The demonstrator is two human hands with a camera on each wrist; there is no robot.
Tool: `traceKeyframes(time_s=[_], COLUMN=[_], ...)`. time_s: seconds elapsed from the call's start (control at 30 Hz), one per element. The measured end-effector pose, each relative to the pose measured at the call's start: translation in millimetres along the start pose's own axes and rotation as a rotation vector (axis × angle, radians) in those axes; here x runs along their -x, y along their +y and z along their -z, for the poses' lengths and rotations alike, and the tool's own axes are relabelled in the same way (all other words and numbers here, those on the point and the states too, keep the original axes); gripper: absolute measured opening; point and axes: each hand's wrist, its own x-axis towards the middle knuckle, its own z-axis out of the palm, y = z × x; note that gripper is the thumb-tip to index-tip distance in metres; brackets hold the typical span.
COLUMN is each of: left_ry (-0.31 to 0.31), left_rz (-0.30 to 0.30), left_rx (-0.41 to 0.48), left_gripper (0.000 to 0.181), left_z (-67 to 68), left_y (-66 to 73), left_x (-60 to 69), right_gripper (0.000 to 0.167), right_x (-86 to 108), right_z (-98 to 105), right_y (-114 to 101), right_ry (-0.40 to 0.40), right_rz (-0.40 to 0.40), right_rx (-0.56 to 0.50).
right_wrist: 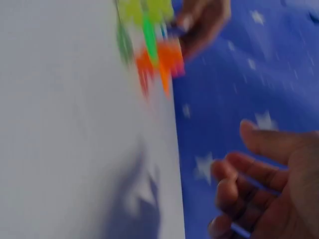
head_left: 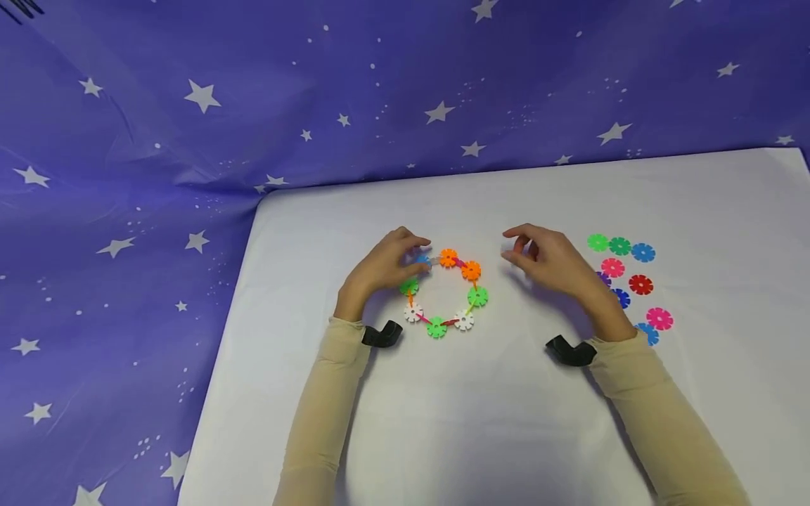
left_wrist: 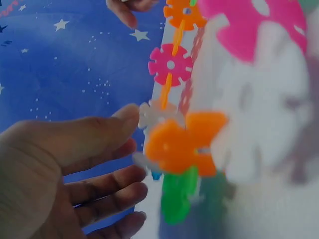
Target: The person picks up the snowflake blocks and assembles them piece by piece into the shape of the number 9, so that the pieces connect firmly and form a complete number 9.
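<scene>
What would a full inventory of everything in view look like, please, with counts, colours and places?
Ring of linked notched discs: one, multicoloured, on the table by the left hand
Loose notched discs: nine visible, green, blue, pink, red and purple, table's right side, some partly hidden
Table: one, white, beneath the discs
Backdrop: one, purple-blue with white stars, behind and left
Curved pieces: two, black, one beside each wrist
Sleeves: two, beige, on the forearms
Left hand: one, bare, at the ring's upper left; contact unclear
Right hand: one, bare, between ring and loose discs
</scene>
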Motion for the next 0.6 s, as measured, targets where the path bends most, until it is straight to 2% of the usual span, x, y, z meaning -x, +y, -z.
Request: traceKeyframes(time_s=[0.13, 0.23, 0.37, 0.5, 0.6], left_ry=[0.021, 0.028, 0.025, 0.000, -0.016], left_rz=[-0.008, -0.016, -0.047, -0.060, -0.057], left_rx=[-0.011, -0.005, 0.073, 0.172, 0.195], left_gripper=[0.045, 0.043, 0.037, 0.032, 0.030], left_z=[-0.7, 0.1, -2.1, -8.0, -10.6], left_y=[3.2, -0.1, -5.9, -7.9, -6.4], left_x=[-4.7, -7.0, -11.1, -17.2, -20.4], right_gripper=[0.032, 0.037, 0.047, 0.052, 0.054], right_x=[18.3, 30.2, 39.6, 41.0, 40.5], right_z=[37.1, 60.9, 79.6, 80.8, 78.0], right_y=[28.4, 52.0, 76.5, 88.5, 91.8], right_ry=[0.092, 0.105, 0.027, -0.053, -0.075], right_rz=[-0.027, -0.123, -0.267, -0.312, -0.340], right_rx=[0.020, 0.063, 0.131, 0.178, 0.201])
